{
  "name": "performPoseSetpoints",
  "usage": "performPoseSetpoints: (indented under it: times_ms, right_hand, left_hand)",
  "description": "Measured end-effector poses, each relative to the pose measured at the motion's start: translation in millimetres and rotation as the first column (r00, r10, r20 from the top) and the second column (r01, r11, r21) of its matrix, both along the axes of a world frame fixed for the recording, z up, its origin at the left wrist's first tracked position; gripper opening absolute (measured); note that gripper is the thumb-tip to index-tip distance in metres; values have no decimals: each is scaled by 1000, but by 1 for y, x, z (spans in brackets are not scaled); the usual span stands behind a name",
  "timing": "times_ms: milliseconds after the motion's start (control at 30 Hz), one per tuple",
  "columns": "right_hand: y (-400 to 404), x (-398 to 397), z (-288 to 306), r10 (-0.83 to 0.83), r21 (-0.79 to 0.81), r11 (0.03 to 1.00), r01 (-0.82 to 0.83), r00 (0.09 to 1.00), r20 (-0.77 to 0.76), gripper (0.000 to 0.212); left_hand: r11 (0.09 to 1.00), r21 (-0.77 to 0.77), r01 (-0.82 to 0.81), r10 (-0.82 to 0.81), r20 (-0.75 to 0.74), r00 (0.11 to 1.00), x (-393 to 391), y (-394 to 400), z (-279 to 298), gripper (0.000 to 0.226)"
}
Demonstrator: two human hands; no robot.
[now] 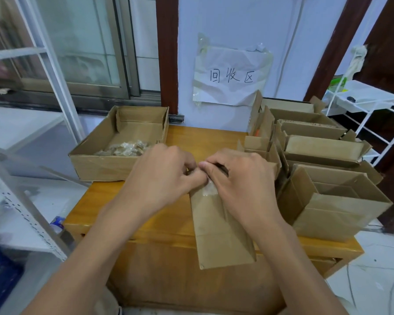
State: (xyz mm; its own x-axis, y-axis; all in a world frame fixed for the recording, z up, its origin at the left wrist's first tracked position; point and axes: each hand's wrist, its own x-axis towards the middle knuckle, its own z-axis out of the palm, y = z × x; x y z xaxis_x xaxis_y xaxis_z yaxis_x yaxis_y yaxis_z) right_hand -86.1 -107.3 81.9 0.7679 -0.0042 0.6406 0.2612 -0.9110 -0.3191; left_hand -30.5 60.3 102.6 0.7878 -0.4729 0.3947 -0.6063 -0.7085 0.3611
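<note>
A flat, narrow cardboard box [221,233] lies on the wooden table [168,214], its near end sticking out over the front edge. Clear tape [210,189] covers its far end. My left hand [162,178] and my right hand [239,178] meet at that far end, fingers curled, pinching at the tape there. The fingertips hide the exact spot of the grip.
An open cardboard tray [96,164] with crumpled clear tape scraps [125,149] stands at the back left. Several opened cardboard boxes [328,194] crowd the right side. A paper sign [231,76] hangs on the wall. A white wire rack [362,105] stands far right, metal shelving [21,210] at left.
</note>
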Motion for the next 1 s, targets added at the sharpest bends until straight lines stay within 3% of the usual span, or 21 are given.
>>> performPoseSetpoints:
  times_ms: [133, 367, 400, 467, 567, 633, 767, 1000]
  right_hand:
    - [2, 0, -5, -32, -83, 996, 25, 996, -89, 47]
    - [-1, -1, -4, -46, -169, 985, 35, 997, -63, 27]
    - [-3, 1, -4, -45, -165, 986, 34, 997, -59, 26]
    - [-8, 4, -4, -53, -136, 990, 46, 997, -50, 24]
    - [-10, 8, -4, -62, -76, 996, 55, 995, -80, 22]
    - [-8, 11, -1, -46, -105, 994, 34, 991, -122, 21]
    - [-9, 23, 5, -65, -182, 983, 28, 977, -201, 24]
    - [-15, 45, 8, -10, -259, 962, -88, 935, -354, 24]
  left_hand:
    - [991, 124, 41, -38, -24, 999, 6, 0, 0, 39]
    - [948, 286, 140, -126, -68, 990, 16, -1, -1, 20]
    - [957, 236, 169, -144, -120, 982, 17, 1, -2, 22]
    - [980, -13, 201, -193, -343, 919, 12, 5, -2, 29]
    - [954, -301, -10, -179, -592, 786, 3, 6, -6, 39]
    - [961, -257, -105, -76, -609, 789, 0, 2, -12, 50]
    - [993, -61, -99, 61, -447, 892, -1, -1, -16, 54]
    - [985, -115, -125, 38, -568, 822, 7, -5, -19, 36]
